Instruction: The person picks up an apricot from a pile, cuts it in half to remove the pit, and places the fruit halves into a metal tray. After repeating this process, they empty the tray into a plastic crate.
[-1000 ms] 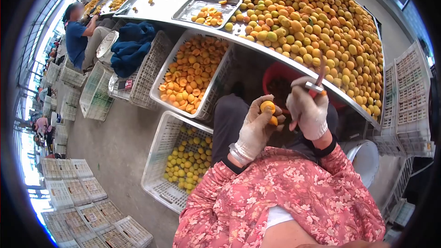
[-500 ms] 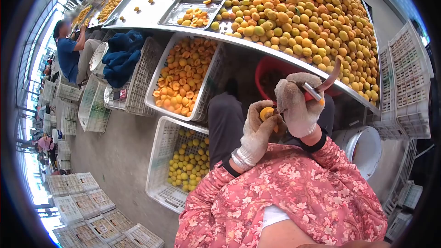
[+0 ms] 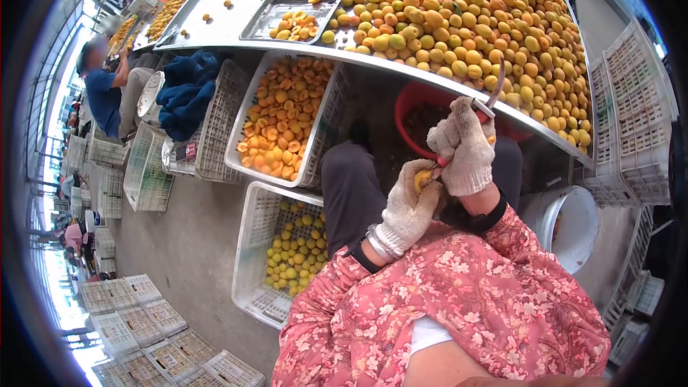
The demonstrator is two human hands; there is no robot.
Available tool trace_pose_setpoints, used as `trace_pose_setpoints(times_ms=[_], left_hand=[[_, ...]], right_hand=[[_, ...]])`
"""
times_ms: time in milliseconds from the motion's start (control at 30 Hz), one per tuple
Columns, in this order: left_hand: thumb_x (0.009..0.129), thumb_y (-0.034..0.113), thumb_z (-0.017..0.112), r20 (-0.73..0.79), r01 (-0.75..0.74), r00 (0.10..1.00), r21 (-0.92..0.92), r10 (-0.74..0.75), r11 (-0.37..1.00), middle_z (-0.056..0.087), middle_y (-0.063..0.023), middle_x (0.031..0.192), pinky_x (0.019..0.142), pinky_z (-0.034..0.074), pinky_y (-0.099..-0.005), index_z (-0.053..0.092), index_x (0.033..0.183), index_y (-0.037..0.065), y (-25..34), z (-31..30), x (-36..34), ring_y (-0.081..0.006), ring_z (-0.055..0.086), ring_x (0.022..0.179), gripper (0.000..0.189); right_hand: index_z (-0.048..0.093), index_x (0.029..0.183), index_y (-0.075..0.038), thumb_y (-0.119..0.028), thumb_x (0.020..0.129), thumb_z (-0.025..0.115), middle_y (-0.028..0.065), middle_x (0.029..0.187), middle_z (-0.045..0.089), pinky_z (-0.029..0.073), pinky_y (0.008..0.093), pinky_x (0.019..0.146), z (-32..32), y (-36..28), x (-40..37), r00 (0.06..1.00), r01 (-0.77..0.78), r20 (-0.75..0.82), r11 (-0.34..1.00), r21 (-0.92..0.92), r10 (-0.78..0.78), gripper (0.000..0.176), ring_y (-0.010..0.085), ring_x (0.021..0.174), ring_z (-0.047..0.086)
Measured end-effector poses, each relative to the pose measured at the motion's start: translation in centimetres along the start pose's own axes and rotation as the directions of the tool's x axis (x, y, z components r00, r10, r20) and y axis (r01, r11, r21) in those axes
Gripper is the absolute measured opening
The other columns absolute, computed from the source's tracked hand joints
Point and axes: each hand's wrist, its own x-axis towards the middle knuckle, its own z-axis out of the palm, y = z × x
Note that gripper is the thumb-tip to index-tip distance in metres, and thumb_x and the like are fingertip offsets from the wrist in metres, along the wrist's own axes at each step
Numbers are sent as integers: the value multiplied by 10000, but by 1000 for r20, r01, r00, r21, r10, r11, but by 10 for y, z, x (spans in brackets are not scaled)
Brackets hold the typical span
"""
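Note:
In front of my lap, my left hand [image 3: 405, 213], in a soiled white knit glove, has its fingers wrapped around an orange-yellow apricot [image 3: 423, 180]. My right hand [image 3: 464, 149], gloved too, is closed on a knife [image 3: 499, 84] whose curved blade points up and away from me. The two hands meet at the fingertips beside the apricot. A small red bit shows between them; I cannot make out what it is. Beyond the hands, under the table edge, sits a red basin [image 3: 410, 116] with dark contents.
Whole apricots [image 3: 466, 21] are heaped on the metal table [image 3: 215, 32]. A steel tray [image 3: 251, 29] there holds pitted halves. To my left stand a crate of halves [image 3: 233, 150] and a crate of yellow-green fruit [image 3: 240, 272]. A white bucket [image 3: 584, 236] is at my right.
My right hand has turned and risen slightly, so the blade swings from leaning right to nearly upright. My left hand stays around the apricot, a little lower.

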Motion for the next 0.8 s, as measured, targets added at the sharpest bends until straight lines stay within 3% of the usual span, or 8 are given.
trace_pose_setpoints(times_ms=[33,100,233,300,500,633,700,800], left_hand=[[936,12,541,9,6,1000,0,-6,1000,579,-54,947,665,483,-247,478,1232,37,-1,-1,0,-92,544,731,304],[921,26,567,28,25,999,133,-29,991,584,-54,1014,782,487,-255,502,1221,39,-3,-2,0,-98,566,852,307],[903,20,593,59,-37,998,252,23,967,596,-69,996,770,493,-269,518,1208,38,-16,-2,4,-121,585,828,314],[886,18,616,100,-157,987,468,124,870,605,-98,978,758,495,-280,529,1198,30,-16,-2,8,-148,600,825,324],[876,22,628,248,-336,938,492,241,803,624,-130,956,731,511,-317,531,1195,23,-29,-3,17,-227,634,798,333],[871,19,633,291,-314,937,471,192,824,633,-138,965,744,518,-336,530,1199,19,-32,-3,21,-263,649,807,344],[874,20,632,364,-458,881,495,302,738,639,-141,969,747,520,-351,530,1202,20,-36,-3,27,-270,657,820,343],[876,23,636,391,-492,860,470,327,733,644,-144,977,752,522,-362,533,1200,23,-36,-2,30,-280,660,835,340]], right_hand=[[588,907,-119,-238,964,631,-53,512,329,297,269,411,-3,1,2,998,-36,-50,999,8,36,139,96,373,311],[588,899,-123,-241,964,631,-58,509,322,294,269,409,-12,3,4,993,-75,-84,996,43,78,142,91,372,307],[579,861,-129,-263,965,631,-71,498,310,287,274,406,-25,7,8,960,-162,-207,978,131,186,176,86,367,291],[577,852,-129,-269,966,630,-73,496,310,284,276,406,-32,9,10,940,-189,-253,966,178,231,188,87,365,288],[574,806,-128,-278,971,620,-85,482,297,272,276,414,-55,13,12,903,-259,-267,922,287,337,227,81,364,283],[563,800,-128,-275,978,607,-88,474,285,270,272,415,-64,12,10,876,-273,-283,885,377,390,234,77,363,273],[559,800,-128,-274,980,604,-89,472,283,271,271,416,-70,13,10,869,-273,-287,875,399,402,235,76,364,272],[552,799,-128,-275,980,604,-85,474,291,276,272,417,-76,14,10,899,-272,-214,872,407,381,239,79,365,280]])
